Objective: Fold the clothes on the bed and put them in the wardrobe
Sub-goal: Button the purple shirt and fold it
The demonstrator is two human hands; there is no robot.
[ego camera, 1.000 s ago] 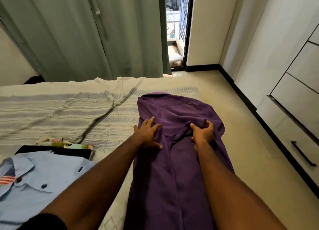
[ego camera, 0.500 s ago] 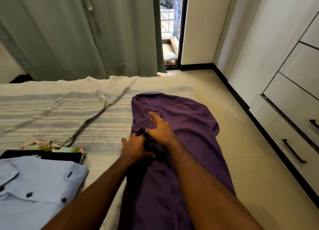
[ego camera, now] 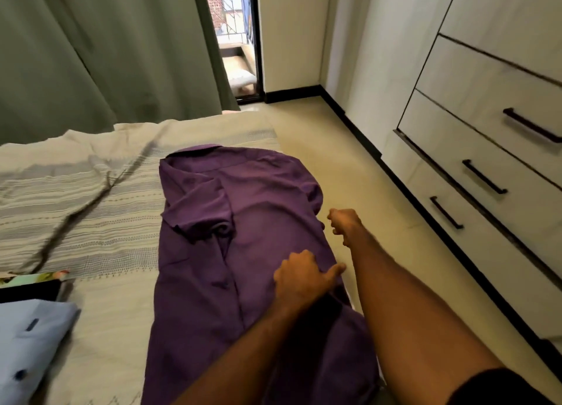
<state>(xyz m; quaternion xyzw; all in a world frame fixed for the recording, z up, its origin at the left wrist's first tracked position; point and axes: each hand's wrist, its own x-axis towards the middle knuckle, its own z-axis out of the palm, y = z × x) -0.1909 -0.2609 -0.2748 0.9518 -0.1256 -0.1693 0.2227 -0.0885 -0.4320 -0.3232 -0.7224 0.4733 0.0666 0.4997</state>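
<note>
Purple shirt [ego camera: 243, 252] is lying lengthwise on the right side of the bed [ego camera: 100, 222], collar at the far end, its right edge running along the mattress edge. The fabric looks smooth and a bit soft, matte, with a short sleeve folded over onto the chest, so there's a rumpled flap with creases near the middle.

Left hand [ego camera: 301, 278] is resting on the shirt close to that right edge, fingers curled under and thumb stuck out sideways. It looks like it's grasping a bit of the cloth, but honestly I can't tell for sure. Right hand [ego camera: 345, 223] is curled into a loose fist right at the shirt's edge, just off the side of the bed; whether it's pinching the fabric or just clenched, can't tell either.

The bedspread is cream with woven grey stripes, kinda textured and wrinkled. At the near left there's a light blue button shirt [ego camera: 33, 344], with something black and a floral bit just behind it. The wardrobe [ego camera: 492, 106] is on the right, glossy white flat drawer fronts with slim black bar handles. Grey-green curtains [ego camera: 106, 49] hang behind the bed, pleated.
</note>
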